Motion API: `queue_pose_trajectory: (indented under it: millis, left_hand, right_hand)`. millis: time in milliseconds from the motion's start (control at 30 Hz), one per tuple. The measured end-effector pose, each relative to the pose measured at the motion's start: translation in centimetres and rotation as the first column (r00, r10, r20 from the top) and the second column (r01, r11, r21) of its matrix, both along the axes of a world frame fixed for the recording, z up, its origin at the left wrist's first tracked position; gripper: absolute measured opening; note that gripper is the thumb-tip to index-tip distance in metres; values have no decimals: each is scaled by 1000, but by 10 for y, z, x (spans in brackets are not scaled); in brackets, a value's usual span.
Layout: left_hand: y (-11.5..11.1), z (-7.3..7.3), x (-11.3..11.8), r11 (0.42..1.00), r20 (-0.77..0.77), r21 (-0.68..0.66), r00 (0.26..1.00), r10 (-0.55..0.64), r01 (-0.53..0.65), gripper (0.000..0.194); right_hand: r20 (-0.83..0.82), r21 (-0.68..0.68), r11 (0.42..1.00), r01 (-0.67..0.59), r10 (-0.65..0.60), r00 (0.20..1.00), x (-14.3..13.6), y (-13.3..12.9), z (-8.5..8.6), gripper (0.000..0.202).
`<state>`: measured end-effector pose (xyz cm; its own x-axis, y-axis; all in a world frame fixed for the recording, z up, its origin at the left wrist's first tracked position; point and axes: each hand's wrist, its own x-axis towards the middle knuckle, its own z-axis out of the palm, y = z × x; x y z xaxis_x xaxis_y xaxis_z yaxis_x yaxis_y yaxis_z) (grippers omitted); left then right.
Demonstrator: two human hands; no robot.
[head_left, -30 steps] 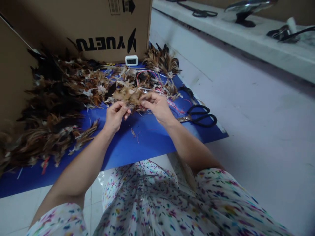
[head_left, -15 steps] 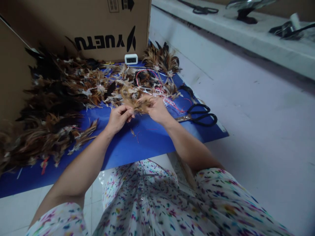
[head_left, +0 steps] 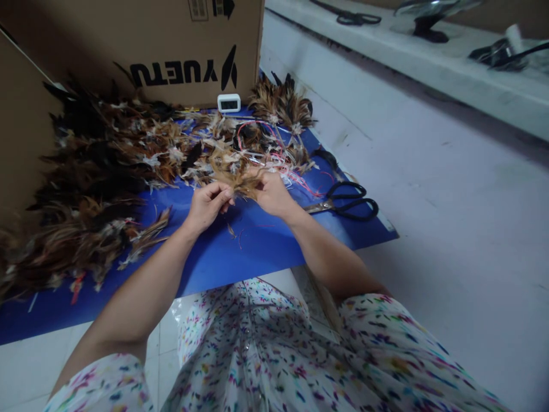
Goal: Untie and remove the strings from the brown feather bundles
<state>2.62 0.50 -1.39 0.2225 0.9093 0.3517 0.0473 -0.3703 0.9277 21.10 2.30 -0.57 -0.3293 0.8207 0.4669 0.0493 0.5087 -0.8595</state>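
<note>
Between my hands is a small bunch of golden-brown feathers, above the front part of a blue board. My left hand pinches the left end of the bunch between thumb and fingers. On the other side, my right hand is closed on the feathers, its fingertips partly hidden by them. Behind the hands lie many loose brown and white feathers. Black-handled scissors rest to the right of my right hand. Pink and white strings lie just beyond it.
A cardboard box stands at the back, with a small white digital display before it. Dark feather bunches cover the left side, and another bunch sits back right. A pale ledge holds more scissors.
My right hand has shifted slightly, with its fingers drawn in a little more over the feathers. My left hand stays in place, still pinching the bunch.
</note>
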Motion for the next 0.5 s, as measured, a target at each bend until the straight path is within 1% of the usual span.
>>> queue_pose_trajectory:
  millis: [233, 333, 400, 500]
  left_hand:
    - [-1, 2, 1, 1000, -16, 14, 1000, 10, -10, 49]
    - [0, 1, 0, 1000, -21, 11, 1000, 10, -10, 48]
    - [0, 0, 0, 1000, -25, 8, 1000, 4, -4, 48]
    - [1, 0, -1, 1000, -24, 6, 1000, -4, 4, 47]
  right_hand:
    - [60, 75, 997, 5, -9, 998, 1, 0, 1, 38]
    - [104, 87, 996, 0, -9, 995, 2, -2, 3, 33]
    - [138, 84, 996, 0, -12, 990, 2, -3, 5, 23]
    - [188, 82, 997, 11, -26, 982, 2, -5, 8, 3]
